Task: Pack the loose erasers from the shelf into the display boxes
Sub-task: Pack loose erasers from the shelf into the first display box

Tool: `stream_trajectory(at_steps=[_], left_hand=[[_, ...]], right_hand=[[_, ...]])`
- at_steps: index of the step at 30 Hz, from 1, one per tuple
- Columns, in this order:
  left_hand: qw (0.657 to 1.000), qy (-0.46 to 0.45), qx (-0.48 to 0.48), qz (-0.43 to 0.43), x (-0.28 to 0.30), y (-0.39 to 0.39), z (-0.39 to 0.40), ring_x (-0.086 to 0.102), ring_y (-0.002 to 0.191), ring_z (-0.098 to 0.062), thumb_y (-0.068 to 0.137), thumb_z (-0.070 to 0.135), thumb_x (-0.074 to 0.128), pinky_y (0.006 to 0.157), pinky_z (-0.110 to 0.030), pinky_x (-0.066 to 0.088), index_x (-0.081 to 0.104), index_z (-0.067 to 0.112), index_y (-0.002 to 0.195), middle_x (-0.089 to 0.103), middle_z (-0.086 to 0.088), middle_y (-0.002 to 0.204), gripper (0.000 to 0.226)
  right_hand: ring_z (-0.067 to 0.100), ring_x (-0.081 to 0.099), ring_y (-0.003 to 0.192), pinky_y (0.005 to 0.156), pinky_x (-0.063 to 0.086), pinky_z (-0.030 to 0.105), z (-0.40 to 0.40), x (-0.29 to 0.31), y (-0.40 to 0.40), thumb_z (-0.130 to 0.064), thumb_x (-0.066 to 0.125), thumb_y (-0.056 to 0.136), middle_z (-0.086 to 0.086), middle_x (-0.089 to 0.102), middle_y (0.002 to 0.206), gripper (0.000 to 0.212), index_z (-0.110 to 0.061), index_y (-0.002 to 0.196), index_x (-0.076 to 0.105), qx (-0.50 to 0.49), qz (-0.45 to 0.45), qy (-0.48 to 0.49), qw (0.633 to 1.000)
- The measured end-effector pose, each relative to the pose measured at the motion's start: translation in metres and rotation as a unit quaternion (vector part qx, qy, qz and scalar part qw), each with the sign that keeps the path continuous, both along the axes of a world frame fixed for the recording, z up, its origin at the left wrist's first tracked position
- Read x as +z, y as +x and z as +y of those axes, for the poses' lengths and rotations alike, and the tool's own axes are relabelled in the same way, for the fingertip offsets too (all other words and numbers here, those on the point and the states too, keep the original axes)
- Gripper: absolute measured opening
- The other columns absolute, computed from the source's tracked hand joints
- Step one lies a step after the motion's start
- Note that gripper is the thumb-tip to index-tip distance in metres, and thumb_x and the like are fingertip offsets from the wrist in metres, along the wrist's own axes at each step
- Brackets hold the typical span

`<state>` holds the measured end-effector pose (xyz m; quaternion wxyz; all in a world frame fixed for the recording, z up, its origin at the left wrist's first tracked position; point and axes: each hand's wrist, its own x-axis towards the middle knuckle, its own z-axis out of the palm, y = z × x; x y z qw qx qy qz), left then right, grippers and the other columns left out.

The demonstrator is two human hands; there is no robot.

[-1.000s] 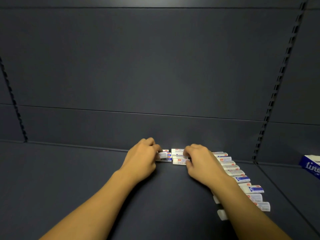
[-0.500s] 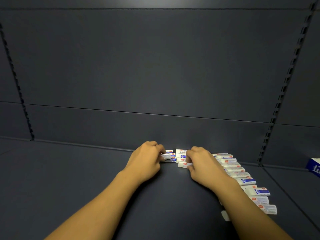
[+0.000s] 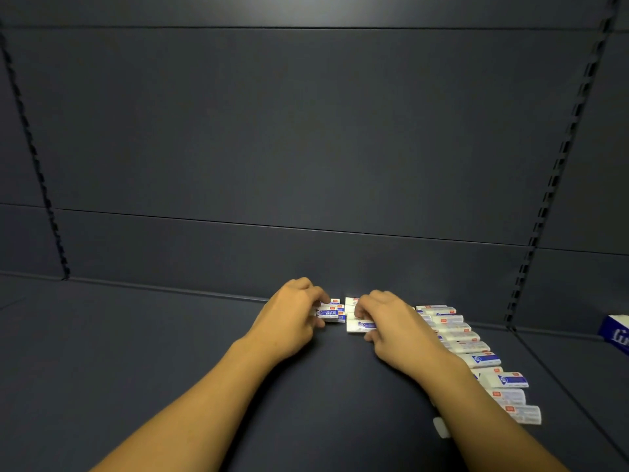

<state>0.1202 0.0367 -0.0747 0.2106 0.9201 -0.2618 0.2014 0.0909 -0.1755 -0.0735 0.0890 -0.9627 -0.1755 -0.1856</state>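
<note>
Erasers (image 3: 473, 345) lie in a long row on the dark shelf (image 3: 170, 352), running from its back edge toward the front right. At the back edge, the left hand (image 3: 289, 321) pinches a small stack (image 3: 330, 313), likely squaring it for boxing. The right hand (image 3: 391, 330) curls its fingers (image 3: 360, 310) over another eraser (image 3: 357, 326). A blue box (image 3: 616, 333) sits at the far right edge.

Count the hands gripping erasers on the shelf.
2: the left hand grips a small stack of erasers; the right hand pinches one eraser just right of it. No others visible.
</note>
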Motion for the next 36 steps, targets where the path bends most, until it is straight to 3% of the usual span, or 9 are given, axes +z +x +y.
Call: stream_trajectory(at_steps=[3,8,12,17,24,36], left_hand=[[1.000,-0.004,-0.007,0.007,0.001,0.000,0.001,0.051,0.108,-0.012,0.088,0.017,0.073,0.086,-0.018,0.039,0.069,0.022,0.121,0.054,0.008,0.109,0.034],[0.997,-0.071,-0.025,0.027,0.007,-0.010,0.004,0.054,0.096,-0.009,0.085,0.022,0.078,0.084,-0.020,0.043,0.074,0.026,0.114,0.055,0.010,0.104,0.030],[0.993,-0.113,-0.034,0.013,0.017,-0.022,0.001,0.056,0.092,-0.005,0.084,0.015,0.076,0.081,-0.017,0.045,0.076,0.027,0.106,0.057,0.011,0.099,0.024],[0.995,-0.073,-0.074,-0.006,0.034,-0.029,-0.009,0.057,0.094,-0.008,0.081,0.017,0.074,0.083,-0.026,0.050,0.075,0.029,0.103,0.059,0.011,0.099,0.024],[0.993,0.010,-0.119,-0.013,0.052,-0.042,-0.036,0.060,0.094,-0.016,0.084,0.019,0.069,0.084,-0.039,0.054,0.073,0.027,0.103,0.058,0.009,0.101,0.021],[0.979,0.116,-0.166,-0.034,0.049,-0.088,-0.117,0.060,0.102,-0.021,0.091,0.033,0.069,0.086,-0.040,0.054,0.068,0.022,0.114,0.059,0.001,0.112,0.025]], right_hand=[[0.010,0.047,0.110,0.089,0.043,0.026,-0.001,-0.002,0.002,-0.015,0.072,0.086,-0.011,0.052,0.112,0.034,-0.025,0.117,0.062,0.019,-0.010,0.027,0.999],[0.014,0.053,0.099,0.089,0.043,0.026,0.000,0.011,-0.006,-0.014,0.078,0.081,-0.006,0.057,0.101,0.030,-0.019,0.109,0.072,0.030,-0.027,0.106,0.994],[0.011,0.052,0.095,0.086,0.042,0.023,0.001,0.027,-0.021,-0.011,0.076,0.081,-0.009,0.055,0.097,0.024,-0.020,0.103,0.073,0.014,-0.045,0.095,0.994],[0.010,0.048,0.092,0.079,0.036,0.019,-0.006,0.045,-0.054,-0.007,0.067,0.079,-0.012,0.050,0.093,0.024,-0.020,0.097,0.074,-0.033,-0.066,0.061,0.995],[0.014,0.051,0.101,0.086,0.049,0.032,-0.031,0.064,-0.109,-0.009,0.061,0.085,-0.005,0.054,0.103,0.025,-0.017,0.107,0.070,-0.141,-0.053,0.007,0.989],[0.020,0.057,0.103,0.082,0.051,0.031,-0.107,0.049,-0.202,-0.010,0.065,0.089,-0.001,0.056,0.112,0.020,-0.019,0.107,0.068,-0.288,0.005,-0.030,0.957]])
